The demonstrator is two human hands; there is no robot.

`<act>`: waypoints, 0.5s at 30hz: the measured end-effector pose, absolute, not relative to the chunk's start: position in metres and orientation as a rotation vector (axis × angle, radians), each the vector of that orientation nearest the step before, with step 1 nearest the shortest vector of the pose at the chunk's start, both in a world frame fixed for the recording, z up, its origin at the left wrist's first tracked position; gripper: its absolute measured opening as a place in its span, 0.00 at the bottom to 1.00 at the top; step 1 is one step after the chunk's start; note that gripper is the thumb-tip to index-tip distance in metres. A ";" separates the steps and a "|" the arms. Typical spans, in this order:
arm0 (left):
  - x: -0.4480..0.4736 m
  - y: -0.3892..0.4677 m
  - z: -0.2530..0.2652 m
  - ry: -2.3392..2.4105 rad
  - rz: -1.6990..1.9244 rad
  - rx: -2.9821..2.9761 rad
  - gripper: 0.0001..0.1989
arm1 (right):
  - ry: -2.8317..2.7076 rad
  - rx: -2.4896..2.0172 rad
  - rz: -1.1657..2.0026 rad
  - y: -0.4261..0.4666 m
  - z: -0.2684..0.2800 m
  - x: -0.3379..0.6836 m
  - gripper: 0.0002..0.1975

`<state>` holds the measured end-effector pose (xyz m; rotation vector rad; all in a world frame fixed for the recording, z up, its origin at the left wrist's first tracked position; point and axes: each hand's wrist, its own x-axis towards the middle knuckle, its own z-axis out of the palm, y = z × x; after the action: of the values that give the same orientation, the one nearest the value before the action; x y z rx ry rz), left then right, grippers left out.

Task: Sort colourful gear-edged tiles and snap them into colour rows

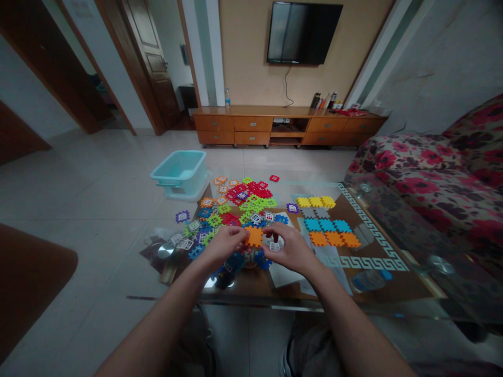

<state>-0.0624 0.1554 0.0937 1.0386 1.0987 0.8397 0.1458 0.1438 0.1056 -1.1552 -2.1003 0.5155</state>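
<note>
An orange square interlocking tile (pixel 254 236) with notched edges is pinched in the fingertips of my left hand (pixel 228 243). Just right of the tile, my right hand (pixel 290 248) has its thumb and fingers apart, with its fingertips close to the tile's edge; I cannot tell if they touch it. Beneath and beyond both hands spreads a loose pile of colored tiles, among them red ones (pixel 257 189), lime green ones (pixel 257 204) and blue ones (pixel 205 213). To the right lie rows of yellow (pixel 315 202), grey (pixel 315 213), light blue (pixel 327 225) and orange tiles (pixel 335 239).
The glass-topped table (pixel 377 230) has a patterned border. A turquoise tub (pixel 178 173) stands at its far left. A clear bottle (pixel 369 281) with a blue cap lies near the right front, beside white paper sheets (pixel 283 275). A flowered sofa (pixel 424 167) is at the right.
</note>
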 end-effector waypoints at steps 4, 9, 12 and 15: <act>-0.060 0.154 0.097 1.108 0.872 1.037 0.14 | -2.105 -1.182 0.521 0.145 0.103 0.146 0.11; -0.056 0.155 0.096 1.181 0.930 0.953 0.12 | -2.090 -1.231 0.508 0.146 0.101 0.145 0.15; -0.051 0.154 0.093 1.209 1.054 0.830 0.12 | -1.990 -1.314 0.450 0.143 0.100 0.139 0.17; -0.044 0.152 0.091 1.205 1.200 0.673 0.12 | -1.887 -1.385 0.367 0.139 0.097 0.127 0.13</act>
<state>-0.0435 0.1519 0.0913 0.6732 1.2049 1.1997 0.1269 0.1390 0.0966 -1.3848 -1.8868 0.3667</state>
